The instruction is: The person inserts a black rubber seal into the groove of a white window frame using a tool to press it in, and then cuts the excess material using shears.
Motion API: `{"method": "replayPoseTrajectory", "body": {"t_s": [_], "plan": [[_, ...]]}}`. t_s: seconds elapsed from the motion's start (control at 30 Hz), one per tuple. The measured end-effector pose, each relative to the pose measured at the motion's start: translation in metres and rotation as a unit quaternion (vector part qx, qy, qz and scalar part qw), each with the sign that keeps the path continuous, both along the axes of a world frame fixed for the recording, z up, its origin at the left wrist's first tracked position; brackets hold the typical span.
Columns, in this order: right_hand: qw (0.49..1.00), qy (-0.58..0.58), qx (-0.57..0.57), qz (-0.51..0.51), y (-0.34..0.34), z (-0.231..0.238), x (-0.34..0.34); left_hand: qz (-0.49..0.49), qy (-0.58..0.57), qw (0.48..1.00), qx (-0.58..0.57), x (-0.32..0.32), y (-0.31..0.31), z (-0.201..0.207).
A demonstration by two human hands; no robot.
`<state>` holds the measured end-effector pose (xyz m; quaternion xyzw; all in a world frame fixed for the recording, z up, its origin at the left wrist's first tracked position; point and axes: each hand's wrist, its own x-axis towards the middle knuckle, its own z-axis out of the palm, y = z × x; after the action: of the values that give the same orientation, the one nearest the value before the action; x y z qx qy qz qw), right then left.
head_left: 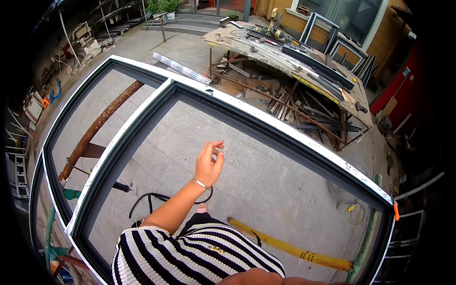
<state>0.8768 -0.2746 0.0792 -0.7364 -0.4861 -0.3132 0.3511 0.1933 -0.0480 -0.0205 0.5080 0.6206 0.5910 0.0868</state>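
My left hand [209,162], with a bracelet at its wrist, hangs over the wide bay of a large window frame [137,113]. Its fingers are loosely bent, thumb apart from them, and nothing shows in the grip. It appears clear of the frame's bars. The frame is dark inside with white outer faces and lies raised above the paving. Beneath it run a rusty pipe [99,121], a yellow pipe [289,249] and a green pipe [368,232]. Bare skin of my right arm [251,277] shows at the lower edge; the right hand is out of sight.
Beyond the frame stands a long workbench [218,39] strewn with profiles and tools, with scrap lengths underneath. A wrapped roll [183,69] lies on the ground before it. A black hose [154,195] curls near my foot [202,208]. An orange piece [396,211] sits at the frame's right corner.
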Motion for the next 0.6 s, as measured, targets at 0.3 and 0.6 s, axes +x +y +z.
{"method": "replayPoseTrajectory", "body": {"t_s": [0.3,0.6], "plan": [[0.562,0.516,-0.374,0.527,0.243,-0.059,-0.454,0.078,-0.057,0.995,-0.01,-0.128,0.002,0.02],[0.422,0.419,-0.516,0.616,0.303,-0.061,-0.681,0.048,-0.158,0.984,-0.062,-0.157,-0.023,0.012]]}}
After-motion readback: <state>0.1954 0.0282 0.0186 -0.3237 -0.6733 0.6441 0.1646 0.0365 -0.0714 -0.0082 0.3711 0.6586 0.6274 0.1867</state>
